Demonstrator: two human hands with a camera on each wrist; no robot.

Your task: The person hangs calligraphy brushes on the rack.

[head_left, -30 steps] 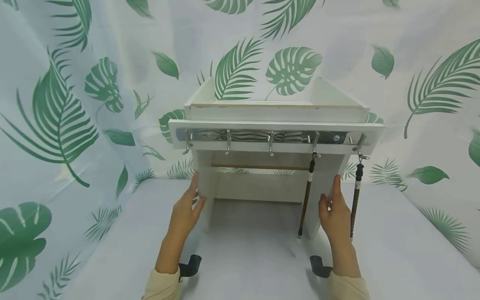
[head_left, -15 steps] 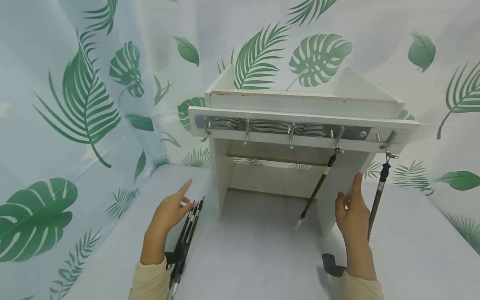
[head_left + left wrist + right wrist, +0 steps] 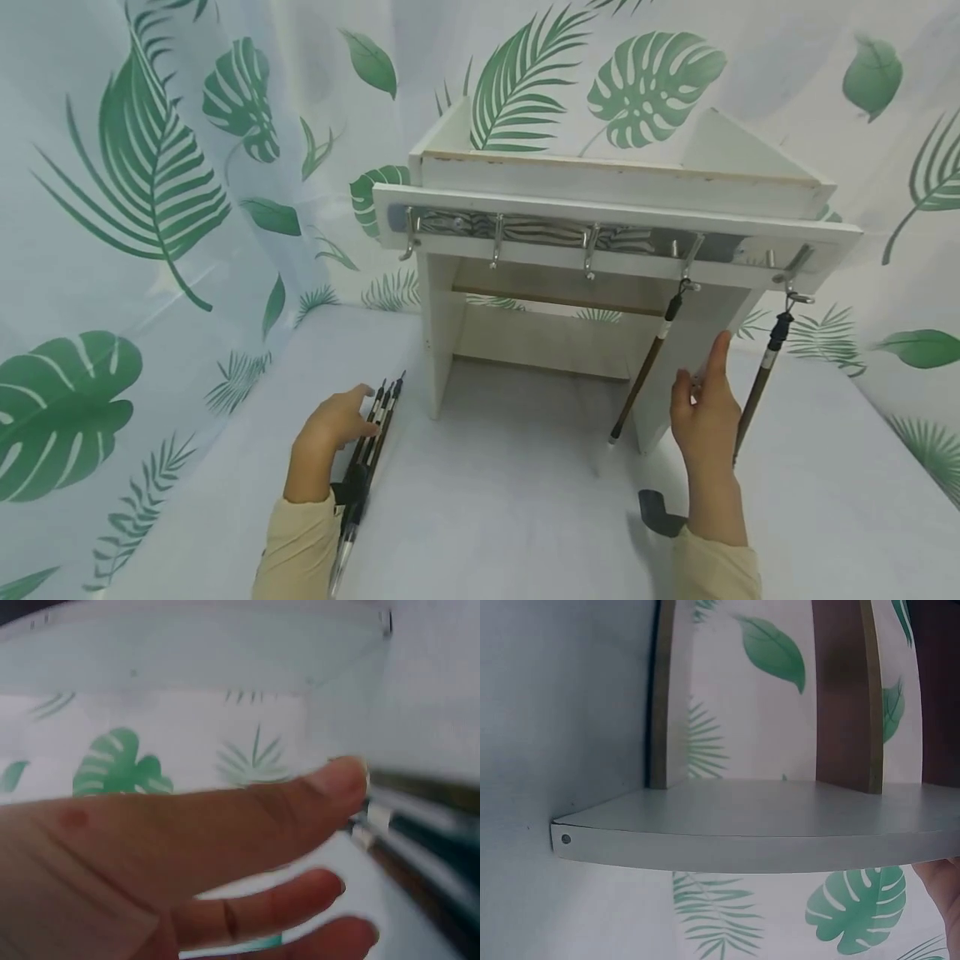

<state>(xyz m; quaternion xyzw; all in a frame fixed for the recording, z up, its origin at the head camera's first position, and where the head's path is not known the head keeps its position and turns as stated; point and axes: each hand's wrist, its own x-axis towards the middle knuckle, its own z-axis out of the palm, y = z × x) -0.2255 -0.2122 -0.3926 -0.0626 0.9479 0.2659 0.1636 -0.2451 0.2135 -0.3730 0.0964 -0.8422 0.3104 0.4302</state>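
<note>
My left hand (image 3: 330, 429) is over a bundle of several slim calligraphy brushes (image 3: 384, 421) lying on the table, left of a white shelf unit (image 3: 438, 342). In the left wrist view, the thumb and fingers of that hand (image 3: 195, 847) are spread apart, their tips close to the blurred brushes (image 3: 409, 862). My right hand (image 3: 707, 429) is at the unit's right side panel (image 3: 765, 851), fingers mostly straight. Only a little of that hand (image 3: 941, 889) shows below the panel in the right wrist view. Two brushes hang from the hook rail (image 3: 487, 202): one (image 3: 647, 371) inside the panel, another (image 3: 763, 375) outside.
Three metal hooks on the rail's left part, such as the middle hook (image 3: 591, 250), carry nothing. A crossbar (image 3: 570, 302) spans the unit. The white table (image 3: 510, 500) extends in front. A leaf-patterned curtain (image 3: 300, 67) surrounds it.
My left hand has left the unit's left panel and moved left and down to the brushes, its index finger bending. The right hand stays by the right panel. The head view has shifted.
</note>
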